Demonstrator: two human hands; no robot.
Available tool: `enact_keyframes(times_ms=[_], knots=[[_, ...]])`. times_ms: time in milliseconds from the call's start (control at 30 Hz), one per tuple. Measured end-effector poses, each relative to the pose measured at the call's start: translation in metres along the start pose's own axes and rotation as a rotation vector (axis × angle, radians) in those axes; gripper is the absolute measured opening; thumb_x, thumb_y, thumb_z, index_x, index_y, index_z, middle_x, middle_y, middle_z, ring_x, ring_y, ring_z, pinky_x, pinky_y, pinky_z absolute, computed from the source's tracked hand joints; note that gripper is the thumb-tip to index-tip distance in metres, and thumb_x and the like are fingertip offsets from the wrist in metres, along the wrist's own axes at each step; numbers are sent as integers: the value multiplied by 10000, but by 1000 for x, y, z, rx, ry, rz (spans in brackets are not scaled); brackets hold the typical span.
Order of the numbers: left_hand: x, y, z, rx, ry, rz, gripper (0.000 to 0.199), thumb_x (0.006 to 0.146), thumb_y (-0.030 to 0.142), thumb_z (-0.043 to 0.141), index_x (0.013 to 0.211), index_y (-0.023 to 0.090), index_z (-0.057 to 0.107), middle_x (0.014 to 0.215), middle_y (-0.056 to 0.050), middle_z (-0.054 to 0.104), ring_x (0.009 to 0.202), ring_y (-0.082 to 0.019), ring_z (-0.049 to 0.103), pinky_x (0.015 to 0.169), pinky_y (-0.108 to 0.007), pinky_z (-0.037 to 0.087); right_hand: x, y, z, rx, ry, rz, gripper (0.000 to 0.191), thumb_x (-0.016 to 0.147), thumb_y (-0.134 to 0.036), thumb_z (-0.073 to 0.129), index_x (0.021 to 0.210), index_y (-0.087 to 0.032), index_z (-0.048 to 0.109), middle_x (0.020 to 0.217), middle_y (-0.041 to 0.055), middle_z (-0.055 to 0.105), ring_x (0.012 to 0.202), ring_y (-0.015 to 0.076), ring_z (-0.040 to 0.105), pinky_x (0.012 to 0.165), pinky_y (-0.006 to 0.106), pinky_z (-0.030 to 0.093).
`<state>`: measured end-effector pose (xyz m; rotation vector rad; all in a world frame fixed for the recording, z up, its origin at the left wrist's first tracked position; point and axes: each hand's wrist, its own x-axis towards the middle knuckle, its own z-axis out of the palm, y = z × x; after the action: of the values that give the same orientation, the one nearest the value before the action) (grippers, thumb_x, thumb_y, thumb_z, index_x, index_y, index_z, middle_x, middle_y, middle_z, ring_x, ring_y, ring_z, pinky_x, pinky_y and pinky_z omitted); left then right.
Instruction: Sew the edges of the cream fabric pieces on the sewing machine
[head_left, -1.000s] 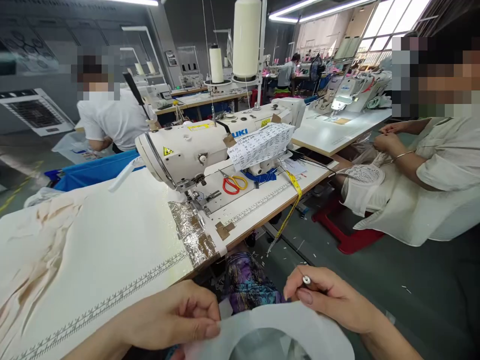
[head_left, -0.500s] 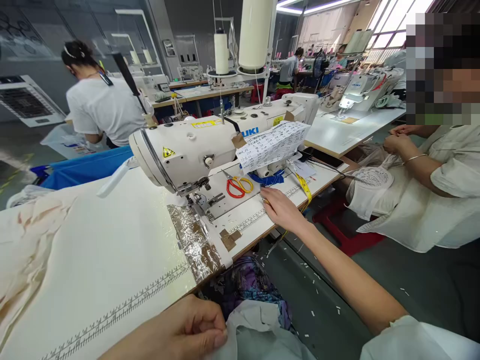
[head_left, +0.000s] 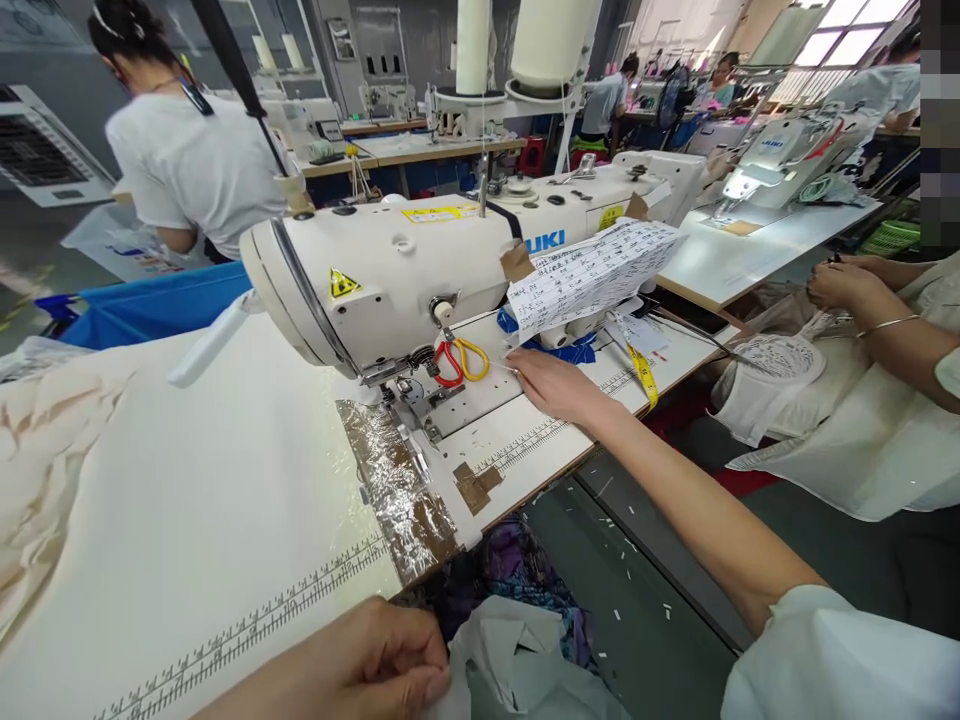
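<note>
My right hand (head_left: 551, 385) is over the machine bed with its fingers closed. A thin pale piece shows at its fingertips, too small to make out. Just left of it, scissors (head_left: 472, 360) with one red and one yellow handle lie on the bed, close to the needle area of the white sewing machine (head_left: 375, 280). My left hand (head_left: 390, 655) is low at the front, thumb and fingers pinched at the edge of a pale cloth (head_left: 517, 650) that hangs over patterned fabric (head_left: 525, 555).
A handwritten paper (head_left: 592, 275) leans on the machine, near a yellow tape measure (head_left: 641, 375). Cream fabric (head_left: 45, 440) lies at the table's left. A blue cloth bin (head_left: 157, 305) stands behind. One person (head_left: 187, 160) sits ahead; another person's hands (head_left: 844, 285) are at the right.
The scissors have shifted left along the bed, nearer the needle area. My right hand has moved slightly toward them, and the thin pale piece now shows at its fingertips. The view has tilted down.
</note>
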<state>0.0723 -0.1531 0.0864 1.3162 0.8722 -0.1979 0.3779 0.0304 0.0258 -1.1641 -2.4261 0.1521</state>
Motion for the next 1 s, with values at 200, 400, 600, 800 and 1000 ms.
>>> enact_keyframes(times_ms=[200,400,600,800,1000], knots=[[5,-4,-4,-180,82,40,656,820,815,489,892,165,532,656,-6,580,518,-96,500,470,-172,386,-38,-79,-8,179,141,53,320,1011,-180,291,1137,-145,583,1167,172,686,1121,242,647,971,441,537],[8,10,-1,-196,60,97,622,825,796,511,866,175,504,646,4,583,493,-91,515,450,-162,403,-93,-188,0,931,-125,68,363,1031,-293,425,1365,-179,514,1123,75,708,976,146,670,804,232,527],[-12,0,-1,-111,55,108,594,859,748,527,835,154,551,635,-25,626,573,-97,534,552,-173,408,-102,-183,-12,1058,-147,188,318,1010,-389,466,1101,-172,682,725,-10,569,520,70,388,476,196,313],[-29,-18,1,-203,-15,79,626,852,783,487,939,165,538,580,-1,599,423,-82,449,407,-170,304,-115,-172,-32,1359,-503,298,409,1010,-469,447,1210,-149,607,666,-31,533,384,46,430,390,159,329],[-39,-10,-7,-166,-68,78,524,859,702,558,843,179,539,555,17,556,439,-92,448,413,-177,325,-103,-195,-28,1049,-514,-19,339,981,-382,467,1080,-200,736,642,-11,561,513,89,429,510,201,343]])
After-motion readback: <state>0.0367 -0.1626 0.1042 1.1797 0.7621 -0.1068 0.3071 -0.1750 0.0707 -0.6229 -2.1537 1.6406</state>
